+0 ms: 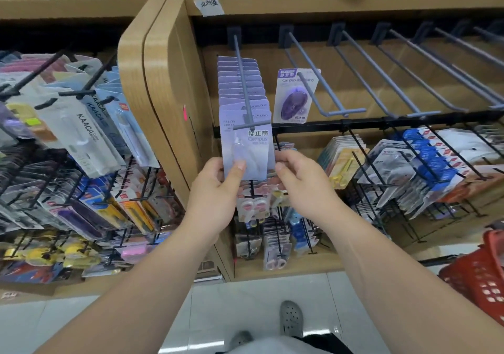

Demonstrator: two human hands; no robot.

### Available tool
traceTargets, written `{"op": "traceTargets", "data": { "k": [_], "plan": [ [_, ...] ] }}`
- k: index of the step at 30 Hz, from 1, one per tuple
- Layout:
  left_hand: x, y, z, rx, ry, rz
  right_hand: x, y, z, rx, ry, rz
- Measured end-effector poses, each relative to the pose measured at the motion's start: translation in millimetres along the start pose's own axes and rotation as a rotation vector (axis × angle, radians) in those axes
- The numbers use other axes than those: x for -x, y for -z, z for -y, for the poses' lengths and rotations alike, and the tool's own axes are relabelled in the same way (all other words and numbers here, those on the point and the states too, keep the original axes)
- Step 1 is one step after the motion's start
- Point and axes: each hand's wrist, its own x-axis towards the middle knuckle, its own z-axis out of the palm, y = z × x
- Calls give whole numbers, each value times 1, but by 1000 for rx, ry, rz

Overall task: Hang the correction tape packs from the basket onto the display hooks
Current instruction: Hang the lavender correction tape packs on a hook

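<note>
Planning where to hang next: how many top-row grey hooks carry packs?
2: the leftmost hook, stacked full, and the second hook, holding one purple pack. The rest look bare.

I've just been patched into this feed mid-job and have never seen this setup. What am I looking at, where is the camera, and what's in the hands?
There is no machine here. A person is working with bare hands, and the single picture comes from a camera worn on their head, looking forward and down at a shop display. The two arms reaching in are theirs.

The left hand pinches the lower part of the front pack of correction tape, thumb on its face. The right hand holds that pack's right edge. The pack hangs at the front end of the full hook, with a row of similar packs behind it.

The next hook carries one purple pack. The bare hooks run further right. The red basket shows at lower right, but its contents are out of view.
</note>
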Motion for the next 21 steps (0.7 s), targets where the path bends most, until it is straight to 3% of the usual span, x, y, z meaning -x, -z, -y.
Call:
{"op": "traceTargets", "data": {
  "k": [6, 11, 21],
  "plan": [
    [26, -28, 47, -101, 187, 105, 45, 48, -41, 104, -134, -70],
    [48, -93, 53, -310, 120, 347, 110, 126, -118, 358, -319, -109],
    [137, -362, 38, -415, 43, 552, 300, 347, -310, 297, -724, -353]
  ]
}}
